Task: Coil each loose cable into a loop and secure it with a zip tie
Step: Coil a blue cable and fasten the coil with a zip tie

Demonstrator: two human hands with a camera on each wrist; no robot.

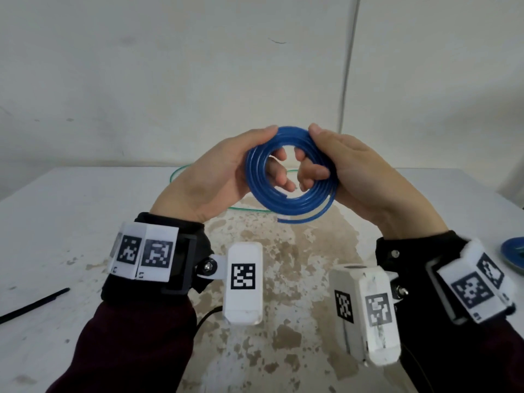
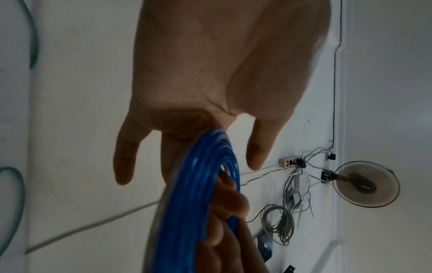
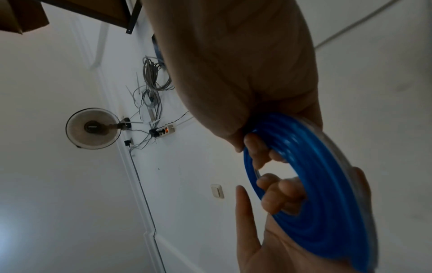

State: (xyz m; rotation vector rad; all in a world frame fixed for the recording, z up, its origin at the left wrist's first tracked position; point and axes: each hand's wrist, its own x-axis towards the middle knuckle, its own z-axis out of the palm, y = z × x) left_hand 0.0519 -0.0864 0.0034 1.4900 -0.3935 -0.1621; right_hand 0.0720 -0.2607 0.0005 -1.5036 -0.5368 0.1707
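A: What takes up the most room?

B: The table [image 1: 85,222], white with a worn, blotchy brown patch down its middle. Above it, at the centre of the head view, both hands are raised, clear of the surface.

A: And they hold?

B: The blue cable [image 1: 292,171], wound into a round coil of several turns, standing on edge and facing the camera. The left hand [image 1: 218,177] grips its 9 o'clock side, thumb on top near 11 o'clock, fingers curled through the hole. The right hand [image 1: 360,177] grips the 3 o'clock side in mirror fashion, thumb at 1 o'clock, fingers hooked through the middle. One loose end springs away from the coil around 5 o'clock.

A: Anything behind?

B: A thin green cable [image 1: 181,171] lies on the table beyond the hands, curving out at 10 o'clock and running under the coil.

A: Smaller things?

B: A black zip tie [image 1: 34,306] lies flat at 8 o'clock, well apart from the hands. At the 3 o'clock edge there is a blue round thing [image 1: 513,253], possibly a dish; it is cut off, so I cannot tell.
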